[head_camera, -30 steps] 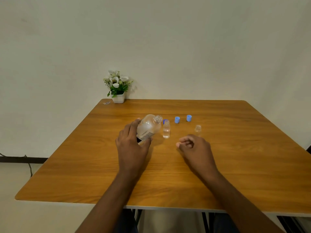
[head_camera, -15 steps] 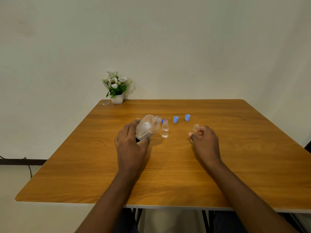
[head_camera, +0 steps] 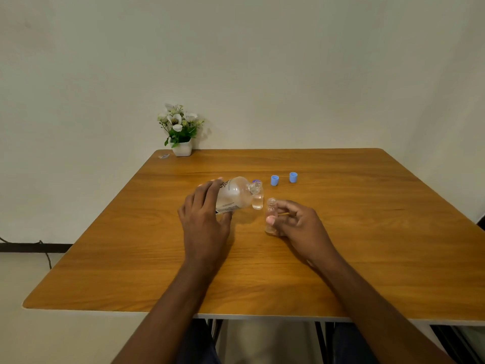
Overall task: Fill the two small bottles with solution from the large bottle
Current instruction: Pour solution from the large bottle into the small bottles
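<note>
Far left of the large bottle [head_camera: 235,194], a potted flower [head_camera: 180,130] sits at the back corner of the wooden table [head_camera: 367,245], out of your way. Your left hand [head_camera: 204,219] is wrapped around the base of the large bottle, fingers closed on it, holding it tipped with its open neck pointing right. Just past that neck stands one small bottle [head_camera: 257,199], upright on the table and apparently holding clear liquid, so that one looks filled.

What has changed: a second ago your right hand [head_camera: 299,223] was empty and curled near the large bottle; it then reached out to the second small bottle [head_camera: 270,215], and now pinches it between thumb and fingers, brought in close to the right of the filled one. It looks empty. That sets up the second pour: bring its mouth under the large bottle's neck.

Further right, two blue caps [head_camera: 274,180] lie behind, unused.
</note>
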